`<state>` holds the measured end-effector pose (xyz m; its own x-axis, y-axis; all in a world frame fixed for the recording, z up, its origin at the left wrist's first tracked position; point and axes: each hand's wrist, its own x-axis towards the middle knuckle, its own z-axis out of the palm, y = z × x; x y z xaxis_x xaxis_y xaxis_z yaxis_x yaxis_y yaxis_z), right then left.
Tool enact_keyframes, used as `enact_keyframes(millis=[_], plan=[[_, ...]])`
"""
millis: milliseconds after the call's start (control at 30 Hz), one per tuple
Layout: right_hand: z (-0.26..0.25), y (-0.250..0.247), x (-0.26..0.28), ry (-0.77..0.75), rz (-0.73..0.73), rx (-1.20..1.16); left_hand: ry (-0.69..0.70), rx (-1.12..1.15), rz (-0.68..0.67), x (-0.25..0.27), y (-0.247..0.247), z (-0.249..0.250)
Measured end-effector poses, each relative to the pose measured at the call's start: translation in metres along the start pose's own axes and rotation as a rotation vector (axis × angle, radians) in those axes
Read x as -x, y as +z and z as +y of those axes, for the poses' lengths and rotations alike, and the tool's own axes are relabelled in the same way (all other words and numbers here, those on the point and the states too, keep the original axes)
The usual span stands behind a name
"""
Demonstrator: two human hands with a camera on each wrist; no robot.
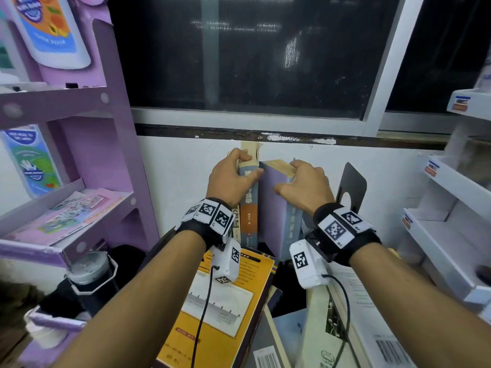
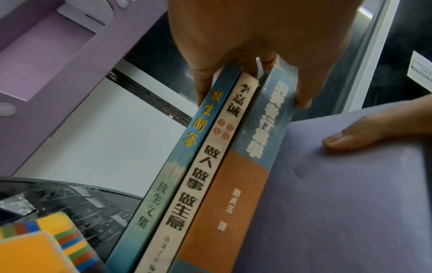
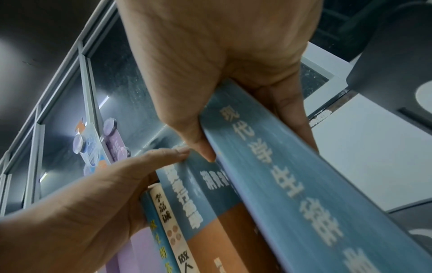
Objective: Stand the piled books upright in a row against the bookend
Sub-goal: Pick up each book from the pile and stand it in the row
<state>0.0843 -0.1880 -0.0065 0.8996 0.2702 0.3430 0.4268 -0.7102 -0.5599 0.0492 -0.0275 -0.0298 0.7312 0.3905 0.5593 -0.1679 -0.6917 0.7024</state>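
Three thin books (image 1: pixel 248 205) stand upright on their ends: a blue spine (image 2: pixel 203 127), a cream spine (image 2: pixel 210 166) and a blue-and-orange spine (image 2: pixel 252 171). My left hand (image 1: pixel 245 166) grips their tops, with its fingers on the left side and its thumb on the right. A thick book with a purple cover (image 1: pixel 271 208) and a blue spine (image 3: pixel 292 194) stands just to their right. My right hand (image 1: pixel 288 177) grips its top, thumb (image 2: pixel 350 136) on the cover. The black bookend (image 1: pixel 352 183) stands further right, with a gap between it and the thick book.
Several books lie flat near me, an orange one (image 1: pixel 225 301) uppermost. A purple rack (image 1: pixel 111 155) stands left, a white rack (image 1: pixel 451 235) right. A white wall and a dark window (image 1: pixel 252 54) are behind. A dark bottle (image 1: pixel 87 277) sits at lower left.
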Motion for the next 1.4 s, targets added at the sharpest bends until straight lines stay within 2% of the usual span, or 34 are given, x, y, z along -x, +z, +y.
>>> enact_keyframes(millis=[267,600,933,1033,1400], plan=[[0.002,0.032,-0.013,0.004,0.045,0.007,0.047,-0.001,0.001,0.0,0.0,-0.008],[0.007,0.054,-0.021,-0.015,0.022,-0.014,0.078,-0.012,0.013,0.0,0.002,-0.013],[0.011,0.03,-0.018,-0.11,-0.333,-0.002,0.093,-0.038,0.013,0.0,0.002,-0.014],[0.013,0.029,-0.015,-0.148,-0.401,0.015,0.087,-0.043,0.014,0.001,0.002,-0.013],[0.016,0.042,0.0,-0.113,-0.253,-0.103,0.098,-0.073,0.017,0.002,0.005,-0.014]])
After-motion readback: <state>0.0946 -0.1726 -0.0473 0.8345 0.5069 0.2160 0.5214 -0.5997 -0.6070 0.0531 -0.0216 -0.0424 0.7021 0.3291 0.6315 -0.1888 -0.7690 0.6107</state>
